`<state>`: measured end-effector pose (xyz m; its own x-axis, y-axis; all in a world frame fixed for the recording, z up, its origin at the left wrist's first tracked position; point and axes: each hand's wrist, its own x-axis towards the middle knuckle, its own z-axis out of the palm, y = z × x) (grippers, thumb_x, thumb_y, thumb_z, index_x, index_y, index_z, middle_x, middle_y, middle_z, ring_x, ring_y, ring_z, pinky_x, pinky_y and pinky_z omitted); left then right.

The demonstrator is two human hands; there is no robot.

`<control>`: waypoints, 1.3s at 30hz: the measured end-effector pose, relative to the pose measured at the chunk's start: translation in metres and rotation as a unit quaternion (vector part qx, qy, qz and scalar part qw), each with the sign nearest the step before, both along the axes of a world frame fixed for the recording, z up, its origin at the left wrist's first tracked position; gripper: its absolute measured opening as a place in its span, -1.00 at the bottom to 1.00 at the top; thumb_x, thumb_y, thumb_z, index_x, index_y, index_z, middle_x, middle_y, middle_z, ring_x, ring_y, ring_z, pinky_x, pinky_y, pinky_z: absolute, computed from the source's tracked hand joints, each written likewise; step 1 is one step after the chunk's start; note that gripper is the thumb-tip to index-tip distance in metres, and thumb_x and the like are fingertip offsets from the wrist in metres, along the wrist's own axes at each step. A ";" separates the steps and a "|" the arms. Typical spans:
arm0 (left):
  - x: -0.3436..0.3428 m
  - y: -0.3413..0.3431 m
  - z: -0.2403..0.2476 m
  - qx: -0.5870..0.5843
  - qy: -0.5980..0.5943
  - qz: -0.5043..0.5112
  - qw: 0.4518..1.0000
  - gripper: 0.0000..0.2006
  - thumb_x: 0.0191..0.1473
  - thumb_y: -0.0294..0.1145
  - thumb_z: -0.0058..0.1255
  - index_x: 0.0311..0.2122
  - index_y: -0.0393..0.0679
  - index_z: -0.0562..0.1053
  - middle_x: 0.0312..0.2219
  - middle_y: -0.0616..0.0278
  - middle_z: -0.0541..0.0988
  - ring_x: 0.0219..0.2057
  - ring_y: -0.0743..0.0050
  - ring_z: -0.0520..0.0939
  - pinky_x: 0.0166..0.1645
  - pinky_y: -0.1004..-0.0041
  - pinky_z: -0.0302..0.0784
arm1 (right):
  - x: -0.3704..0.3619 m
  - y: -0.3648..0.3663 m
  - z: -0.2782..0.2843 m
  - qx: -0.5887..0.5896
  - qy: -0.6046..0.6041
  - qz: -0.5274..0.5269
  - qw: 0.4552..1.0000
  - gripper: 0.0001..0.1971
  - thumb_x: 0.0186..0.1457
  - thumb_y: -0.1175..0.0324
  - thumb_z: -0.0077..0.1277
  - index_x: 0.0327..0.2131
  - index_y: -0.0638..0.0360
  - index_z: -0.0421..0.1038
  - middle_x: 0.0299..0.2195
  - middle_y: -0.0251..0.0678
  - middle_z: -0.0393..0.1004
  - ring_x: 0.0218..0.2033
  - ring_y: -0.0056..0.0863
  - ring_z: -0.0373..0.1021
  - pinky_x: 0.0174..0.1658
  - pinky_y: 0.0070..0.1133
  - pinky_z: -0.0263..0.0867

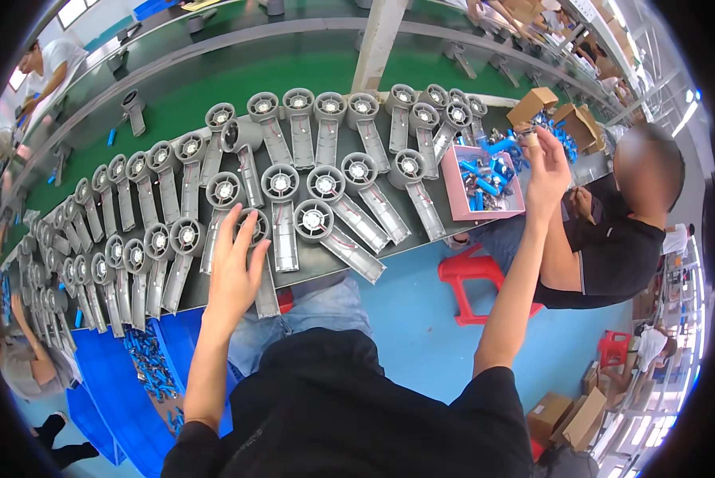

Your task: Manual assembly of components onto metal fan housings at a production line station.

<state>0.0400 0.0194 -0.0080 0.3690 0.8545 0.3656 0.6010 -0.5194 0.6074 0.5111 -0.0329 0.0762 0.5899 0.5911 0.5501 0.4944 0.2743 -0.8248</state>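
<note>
Gripping a blue part (pixel 501 146) by its round metallic end, the right hand (pixel 547 171) has its fingertips closed near the far edge of a pink box (pixel 485 215) holding similar parts. The left hand (pixel 234 271) is open, fingers spread over a grey housing (pixel 267 296) at the bench's (pixel 317 261) near edge; contact is unclear. Other housings lie in rows around it. Rightward sits a co-worker (pixel 624 255) in black.

Red plastic stool (pixel 453 273), one; stands on light blue floor (pixel 405 319). Second red stool (pixel 614 348), farther right. Cardboard cartons (pixel 584 421), flaps open, lower right. Pale pillar (pixel 380 44), upright, top centre. Green conveyor belt (pixel 186 97), runs across the top. Co-worker in black top (pixel 624 259), at right. Person in white top (pixel 61 57), upper left.
</note>
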 end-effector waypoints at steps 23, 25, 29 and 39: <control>-0.042 -0.046 0.025 -0.166 -0.291 0.075 0.939 -0.76 0.13 -0.58 0.04 -0.06 -0.25 0.47 -0.35 0.26 0.56 -0.52 0.74 0.46 -0.47 0.61 0.38 | -0.298 -0.016 -0.045 -0.217 0.054 0.359 0.906 -0.83 0.13 0.52 0.11 -0.18 0.30 0.52 -0.30 -0.38 0.49 -0.35 -0.71 0.41 -0.26 -0.68 0.35; -0.042 -0.047 0.019 -0.100 -0.185 0.040 0.977 -0.80 0.05 -0.54 0.12 -0.17 -0.22 0.52 -0.38 0.23 0.58 -0.61 0.67 0.44 -0.53 0.55 0.36 | -0.304 -0.018 -0.052 -0.241 -0.032 0.331 0.912 -0.86 0.11 0.53 0.13 -0.23 0.30 0.53 -0.37 -0.40 0.49 -0.50 -0.76 0.33 -0.41 -0.70 0.27; -0.033 -0.044 0.014 -0.003 0.030 -0.007 1.000 -0.79 -0.01 -0.42 0.16 -0.22 -0.16 0.49 -0.47 0.12 0.56 -0.64 0.09 0.55 -0.54 0.24 0.46 | -0.318 -0.011 -0.065 -0.212 -0.055 0.358 0.908 -0.86 0.08 0.57 0.13 -0.25 0.30 0.53 -0.37 -0.34 0.47 -0.58 -0.72 0.31 -0.49 -0.72 0.23; -0.035 -0.033 -0.001 -0.021 -0.066 0.019 0.997 -0.87 0.04 -0.56 0.12 -0.27 -0.21 0.48 -0.49 0.11 0.59 -0.59 0.18 0.60 -0.52 0.34 0.47 | -0.336 0.014 -0.085 -0.160 -0.074 0.392 0.903 -0.80 0.10 0.61 0.10 -0.17 0.27 0.55 -0.24 -0.31 0.56 -0.48 -0.73 0.38 -0.47 -0.74 0.27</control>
